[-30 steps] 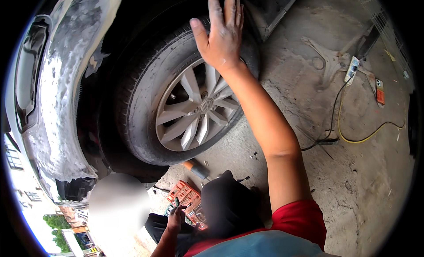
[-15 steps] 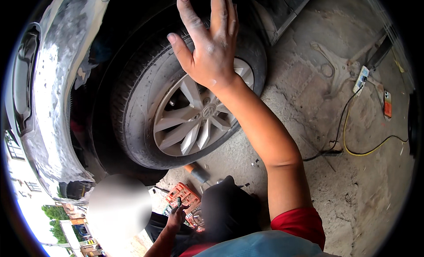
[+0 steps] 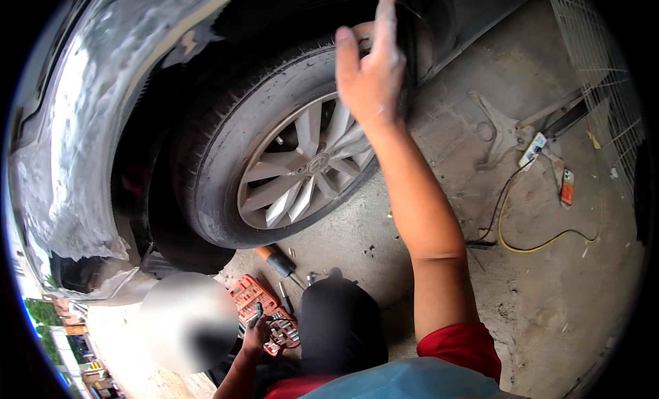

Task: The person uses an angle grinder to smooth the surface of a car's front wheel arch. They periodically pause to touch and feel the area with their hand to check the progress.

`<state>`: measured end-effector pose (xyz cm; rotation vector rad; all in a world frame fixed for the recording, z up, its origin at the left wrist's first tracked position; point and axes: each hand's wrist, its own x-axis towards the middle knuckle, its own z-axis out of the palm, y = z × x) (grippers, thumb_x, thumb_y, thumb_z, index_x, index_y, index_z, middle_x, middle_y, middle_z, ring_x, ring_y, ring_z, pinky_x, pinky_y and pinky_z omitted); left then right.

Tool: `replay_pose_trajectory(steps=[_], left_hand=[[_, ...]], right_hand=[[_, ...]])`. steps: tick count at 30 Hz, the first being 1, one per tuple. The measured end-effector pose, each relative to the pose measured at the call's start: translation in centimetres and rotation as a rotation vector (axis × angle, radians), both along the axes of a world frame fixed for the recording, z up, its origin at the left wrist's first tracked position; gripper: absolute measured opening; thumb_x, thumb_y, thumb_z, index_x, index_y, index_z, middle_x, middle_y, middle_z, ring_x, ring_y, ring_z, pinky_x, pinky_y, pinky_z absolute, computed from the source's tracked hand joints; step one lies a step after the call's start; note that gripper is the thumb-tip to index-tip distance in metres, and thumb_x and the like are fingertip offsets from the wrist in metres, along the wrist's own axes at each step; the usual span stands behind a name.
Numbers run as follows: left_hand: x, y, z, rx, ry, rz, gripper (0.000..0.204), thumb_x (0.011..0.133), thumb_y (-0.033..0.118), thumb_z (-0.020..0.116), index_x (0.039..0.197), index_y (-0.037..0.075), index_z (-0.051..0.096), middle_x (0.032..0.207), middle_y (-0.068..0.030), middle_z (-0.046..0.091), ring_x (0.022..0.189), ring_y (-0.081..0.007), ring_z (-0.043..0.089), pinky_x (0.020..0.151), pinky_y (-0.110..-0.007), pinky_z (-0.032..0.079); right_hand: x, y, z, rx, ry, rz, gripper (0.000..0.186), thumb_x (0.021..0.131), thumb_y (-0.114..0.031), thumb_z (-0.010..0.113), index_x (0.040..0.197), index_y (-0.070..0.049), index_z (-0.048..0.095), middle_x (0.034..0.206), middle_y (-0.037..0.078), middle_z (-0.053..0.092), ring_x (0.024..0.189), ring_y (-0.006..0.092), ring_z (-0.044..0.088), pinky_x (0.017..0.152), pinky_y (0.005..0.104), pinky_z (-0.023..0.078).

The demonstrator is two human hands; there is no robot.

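My right hand [image 3: 372, 80] is raised in front of the car's tyre [image 3: 216, 169], thumb and fingers stretched apart, slightly smeared by motion. Nothing shows in it; whether its fingertips touch the dark wheel arch cannot be made out. Below the hand sits the silver alloy wheel [image 3: 316, 163]. Low down, my left hand [image 3: 255, 334] is closed around a small dark tool with a greenish part [image 3: 259, 308], too small to name. Just beside that hand lies an orange-red socket set case [image 3: 248, 295] with metal pieces in its slots.
A bare, sanded fender panel [image 3: 68, 145] curves along the left. An orange-and-black handled tool [image 3: 276, 262] lies below the tyre. On the right are a metal stand [image 3: 504, 128], a white power strip [image 3: 533, 152], an orange phone [image 3: 567, 188], a yellow cable [image 3: 525, 250] and wire mesh [image 3: 607, 69].
My right hand has moved right across the tyre, fingers still apart. The whole view has shifted, showing more of the socket case. The left hand keeps the small tool.
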<state>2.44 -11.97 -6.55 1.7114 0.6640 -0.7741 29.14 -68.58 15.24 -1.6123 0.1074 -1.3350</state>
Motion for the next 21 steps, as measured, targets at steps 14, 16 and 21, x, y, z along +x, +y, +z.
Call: replay_pose_trajectory(steps=[14, 16, 21], left_hand=[[-4.0, 5.3, 3.0, -0.127, -0.118, 0.075, 0.035, 0.113, 0.031, 0.052, 0.114, -0.001, 0.065, 0.058, 0.0065, 0.035, 0.045, -0.0064, 0.029, 0.043, -0.028, 0.021], [-5.2, 6.5, 4.0, -0.172, -0.162, 0.046, 0.037, 0.114, 0.032, 0.051, 0.116, -0.001, 0.066, 0.057, 0.0068, 0.035, 0.044, -0.0065, 0.029, 0.043, -0.028, 0.021], [-6.7, 9.1, 4.6, -0.265, -0.213, 0.097, 0.033, 0.114, 0.031, 0.055, 0.116, 0.002, 0.069, 0.059, 0.008, 0.039, 0.046, -0.0056, 0.033, 0.044, -0.027, 0.024]], right_hand=[[-2.2, -3.2, -3.0, -0.128, 0.584, -0.418, 0.072, 0.101, -0.033, 0.064, 0.166, -0.012, 0.044, 0.126, 0.025, 0.073, 0.114, 0.0463, 0.07, 0.1, 0.0562, 0.054], [-6.7, -2.9, -5.6, -0.173, 0.564, -0.436, 0.07, 0.102, -0.039, 0.064, 0.163, -0.011, 0.047, 0.133, 0.026, 0.07, 0.121, 0.0476, 0.067, 0.105, 0.0552, 0.053], [-22.3, 1.2, -17.9, -0.261, 0.793, -0.251, 0.072, 0.103, -0.048, 0.066, 0.158, -0.005, 0.05, 0.143, 0.031, 0.065, 0.126, 0.0488, 0.066, 0.105, 0.0557, 0.053]])
